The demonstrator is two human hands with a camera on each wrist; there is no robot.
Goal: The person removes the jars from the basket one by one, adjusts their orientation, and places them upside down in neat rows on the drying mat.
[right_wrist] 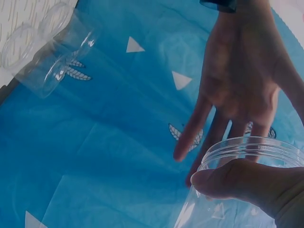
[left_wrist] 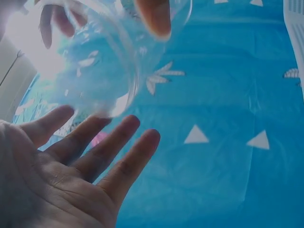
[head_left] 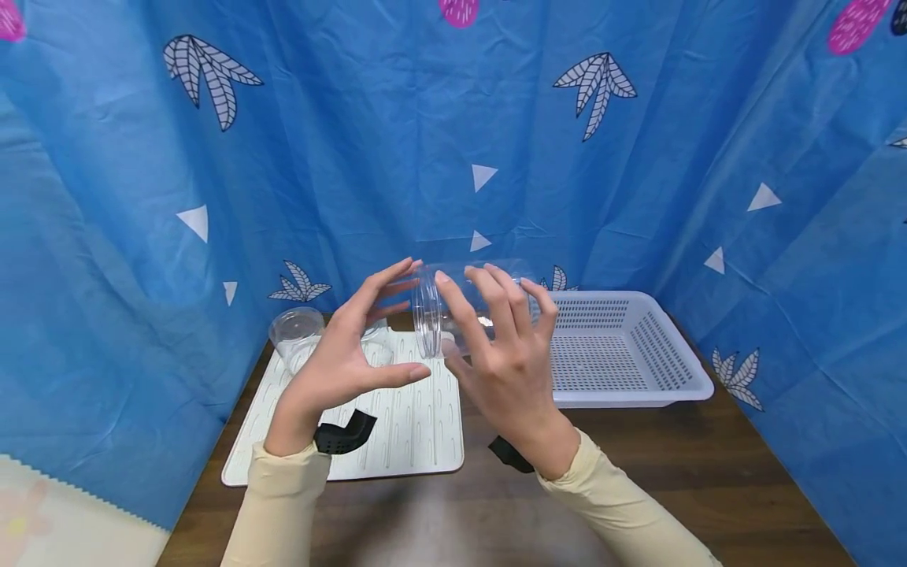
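Observation:
A clear, empty-looking jar [head_left: 453, 299] with a threaded mouth is held up sideways, its mouth facing left. My right hand [head_left: 506, 346] grips it round the body, fingers over the top and side, thumb [right_wrist: 228, 180] close below the threads. My left hand [head_left: 347, 346] is spread at the mouth end, thumb apart from the straight fingers. In the left wrist view, the left fingertips [left_wrist: 128, 123] come right up to the jar's rim, palm turned toward it.
A white ribbed drying mat [head_left: 411, 441] lies at left on the brown wooden table [head_left: 496, 520]. Two more clear jars [right_wrist: 52, 52] stand at its back, one partly behind my left hand. A pale perforated basket [head_left: 602, 398] sits at right. Blue patterned curtains [head_left: 340, 157] surround the table.

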